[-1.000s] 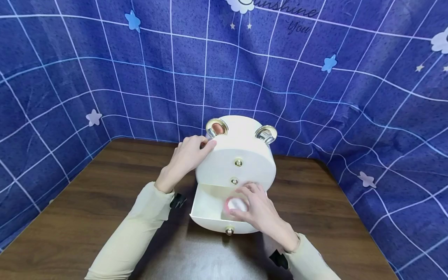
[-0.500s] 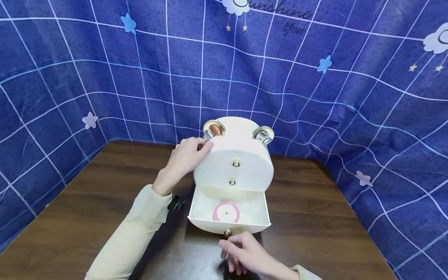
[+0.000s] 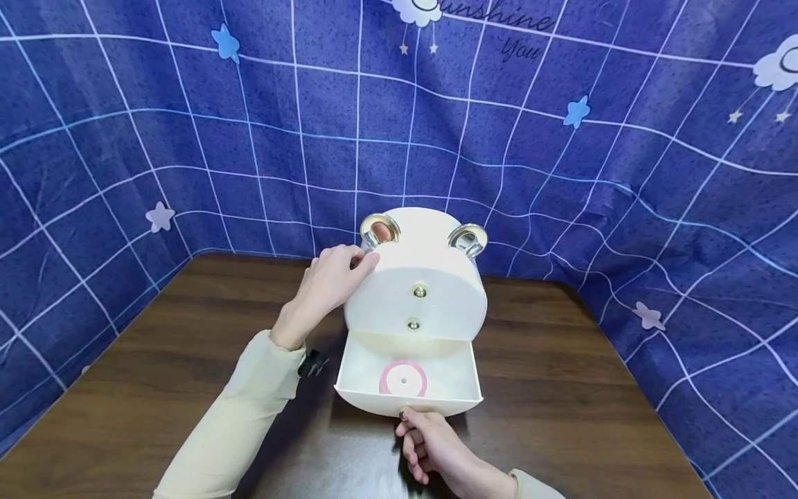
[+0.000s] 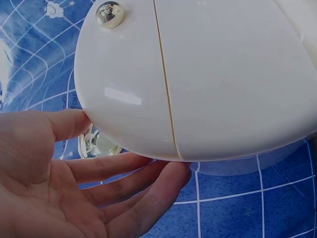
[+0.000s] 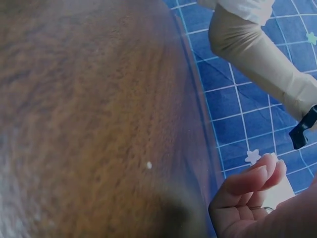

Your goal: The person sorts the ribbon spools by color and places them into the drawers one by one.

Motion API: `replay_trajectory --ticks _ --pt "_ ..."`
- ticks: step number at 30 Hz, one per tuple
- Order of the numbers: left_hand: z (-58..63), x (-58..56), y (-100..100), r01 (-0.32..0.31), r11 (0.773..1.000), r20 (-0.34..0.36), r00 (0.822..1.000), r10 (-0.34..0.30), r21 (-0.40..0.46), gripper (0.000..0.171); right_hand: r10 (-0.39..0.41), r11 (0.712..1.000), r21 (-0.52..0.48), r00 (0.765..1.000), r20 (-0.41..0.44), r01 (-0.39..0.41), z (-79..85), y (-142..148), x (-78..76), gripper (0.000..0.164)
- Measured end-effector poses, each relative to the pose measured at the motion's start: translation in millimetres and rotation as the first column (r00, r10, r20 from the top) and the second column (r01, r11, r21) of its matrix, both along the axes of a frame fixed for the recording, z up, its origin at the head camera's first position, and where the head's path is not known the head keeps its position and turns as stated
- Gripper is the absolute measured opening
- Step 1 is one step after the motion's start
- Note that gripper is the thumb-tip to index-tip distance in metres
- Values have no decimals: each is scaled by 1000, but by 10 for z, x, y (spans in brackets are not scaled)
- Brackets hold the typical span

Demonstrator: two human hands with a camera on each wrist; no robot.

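Note:
A white rounded cabinet (image 3: 380, 305) with two gold-rimmed, ear-like parts on top stands on the table. Its bottom drawer (image 3: 368, 404) is pulled out. Inside lies a flat pink-rimmed white disc (image 3: 393, 378) with a small mark at its centre. My left hand (image 3: 330, 277) rests on the cabinet's upper left side; in the left wrist view the thumb and extended fingers (image 4: 119, 167) touch its curved edge. With thumb and forefinger, my right hand (image 3: 439, 447) pinches the bottom drawer's small knob (image 3: 403, 416), mostly covered by the thumb.
Two more gold knobs, an upper knob (image 3: 420, 292) and a lower knob (image 3: 413, 324), sit on the cabinet front. The dark wood table (image 3: 548, 402) meets a blue gridded curtain (image 3: 299, 138) behind and at the sides.
My right hand has let go of the pink-rimmed disc, leaving it flat in the drawer. It has moved down to the drawer's front and taken hold of the knob. The left hand stays put.

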State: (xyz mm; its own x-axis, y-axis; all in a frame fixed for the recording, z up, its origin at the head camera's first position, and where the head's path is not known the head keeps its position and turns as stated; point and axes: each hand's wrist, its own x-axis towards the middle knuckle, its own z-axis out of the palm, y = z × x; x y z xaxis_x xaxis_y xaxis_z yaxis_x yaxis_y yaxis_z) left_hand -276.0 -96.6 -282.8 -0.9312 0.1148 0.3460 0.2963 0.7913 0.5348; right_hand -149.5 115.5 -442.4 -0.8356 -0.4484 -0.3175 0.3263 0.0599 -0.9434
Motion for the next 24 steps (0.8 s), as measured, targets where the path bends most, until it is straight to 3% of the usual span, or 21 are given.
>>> replay_trajectory --ticks 15,24 --pt "9 -3 -8 -6 1000 3 1000 6 3 39 -40 999 30 999 -31 41 8 -7 -199 34" --pt "11 -11 -2 7 1000 5 1000 -7 4 39 -58 997 42 998 -37 59 12 -6 -416 34"
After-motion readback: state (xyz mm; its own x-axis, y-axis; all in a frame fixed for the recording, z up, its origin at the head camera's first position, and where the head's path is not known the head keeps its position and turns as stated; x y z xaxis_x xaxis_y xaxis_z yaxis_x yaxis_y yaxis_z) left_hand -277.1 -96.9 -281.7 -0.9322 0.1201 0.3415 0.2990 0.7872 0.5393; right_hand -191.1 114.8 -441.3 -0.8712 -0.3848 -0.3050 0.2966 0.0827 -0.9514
